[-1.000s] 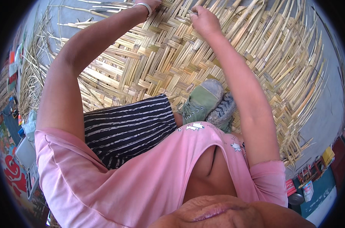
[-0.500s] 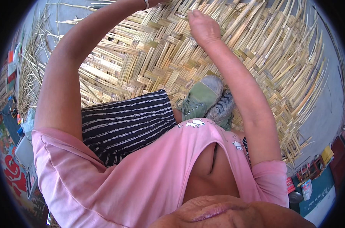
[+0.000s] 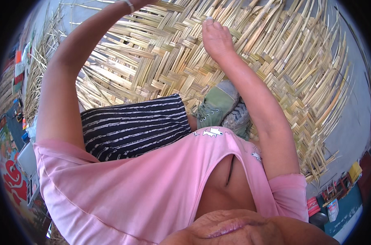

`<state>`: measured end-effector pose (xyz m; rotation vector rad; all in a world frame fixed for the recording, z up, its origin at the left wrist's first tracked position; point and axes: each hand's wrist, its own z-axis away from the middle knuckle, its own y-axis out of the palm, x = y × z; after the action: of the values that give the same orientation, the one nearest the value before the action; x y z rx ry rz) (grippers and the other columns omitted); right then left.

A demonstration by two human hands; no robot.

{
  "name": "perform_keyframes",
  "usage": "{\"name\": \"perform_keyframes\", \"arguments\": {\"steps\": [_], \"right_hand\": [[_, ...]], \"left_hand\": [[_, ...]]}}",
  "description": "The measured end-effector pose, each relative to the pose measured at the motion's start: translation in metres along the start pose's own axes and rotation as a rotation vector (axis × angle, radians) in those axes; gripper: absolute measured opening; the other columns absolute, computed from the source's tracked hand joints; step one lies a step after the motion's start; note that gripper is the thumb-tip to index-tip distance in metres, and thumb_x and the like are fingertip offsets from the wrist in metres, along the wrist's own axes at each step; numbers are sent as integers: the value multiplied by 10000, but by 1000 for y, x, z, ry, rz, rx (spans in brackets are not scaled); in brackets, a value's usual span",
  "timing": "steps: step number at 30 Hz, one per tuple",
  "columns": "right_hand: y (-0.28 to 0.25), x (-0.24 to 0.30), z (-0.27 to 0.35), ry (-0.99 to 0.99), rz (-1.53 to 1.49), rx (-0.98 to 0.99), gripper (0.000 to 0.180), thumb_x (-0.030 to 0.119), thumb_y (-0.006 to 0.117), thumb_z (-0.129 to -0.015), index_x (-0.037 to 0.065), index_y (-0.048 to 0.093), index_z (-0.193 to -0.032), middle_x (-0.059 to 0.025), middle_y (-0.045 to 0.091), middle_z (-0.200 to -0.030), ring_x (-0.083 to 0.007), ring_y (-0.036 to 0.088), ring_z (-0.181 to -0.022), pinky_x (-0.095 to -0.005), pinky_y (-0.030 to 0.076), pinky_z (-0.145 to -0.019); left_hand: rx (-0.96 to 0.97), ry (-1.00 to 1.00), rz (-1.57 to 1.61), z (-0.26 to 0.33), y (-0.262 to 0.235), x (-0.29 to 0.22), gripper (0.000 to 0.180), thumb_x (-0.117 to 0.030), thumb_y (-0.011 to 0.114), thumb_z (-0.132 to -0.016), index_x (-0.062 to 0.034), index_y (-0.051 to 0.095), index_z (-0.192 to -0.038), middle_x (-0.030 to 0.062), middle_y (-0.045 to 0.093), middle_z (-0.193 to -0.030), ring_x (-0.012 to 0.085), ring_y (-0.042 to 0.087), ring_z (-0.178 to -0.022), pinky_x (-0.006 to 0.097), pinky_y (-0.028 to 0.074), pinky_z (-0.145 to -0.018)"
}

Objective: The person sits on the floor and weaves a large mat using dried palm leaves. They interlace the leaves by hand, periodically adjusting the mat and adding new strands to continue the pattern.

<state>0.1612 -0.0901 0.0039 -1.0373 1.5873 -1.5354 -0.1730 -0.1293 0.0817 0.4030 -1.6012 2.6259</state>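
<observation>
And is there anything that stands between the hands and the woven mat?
Nothing visible stands between the right hand and the woven mat, though contact is unclear. The left hand is mostly cut off at the top edge, so I cannot tell there. A green shoe sits lower in view, not between.

A pink top (image 3: 148,190), striped trousers (image 3: 138,126), green shoes (image 3: 215,105) and pale bracelet (image 3: 131,6) are worn.

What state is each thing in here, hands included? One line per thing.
Woven mat: woven in the middle, strip ends loose along its edges.
Left hand: mostly cut off at the top; grip not visible.
Right hand: over the mat, fingers curled; hold unclear.
Green shoe: laced.
Bracelet: worn on the left wrist.
</observation>
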Motion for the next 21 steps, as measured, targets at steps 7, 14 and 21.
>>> {"name": "perform_keyframes", "arguments": {"steps": [7,14,21], "right_hand": [[-31,-11,45,-10,-202,159,433,117,530,-978,69,574,-1406,-169,508,-1514,-330,456,-1412,-435,401,-1154],[-79,-71,179,224,-288,187,412,126,519,-1005,67,598,-1405,-140,557,-1499,-312,443,-1450,-446,334,-1233],[-111,-135,362,599,-144,163,380,133,588,-992,34,625,-1357,-187,579,-1448,-353,472,-1406,-459,343,-1199]], "left_hand": [[-80,-182,-146,67,13,116,291,-433,621,-949,-172,723,-1024,100,741,-952,297,712,-909,500,507,-874],[-23,-313,-289,121,-17,174,388,-481,424,-1051,-223,661,-1218,113,714,-1205,345,688,-1061,494,527,-895],[-453,-138,-532,113,-9,137,396,-407,555,-1019,-209,615,-1357,68,636,-1351,270,626,-1231,514,486,-1018]]}}
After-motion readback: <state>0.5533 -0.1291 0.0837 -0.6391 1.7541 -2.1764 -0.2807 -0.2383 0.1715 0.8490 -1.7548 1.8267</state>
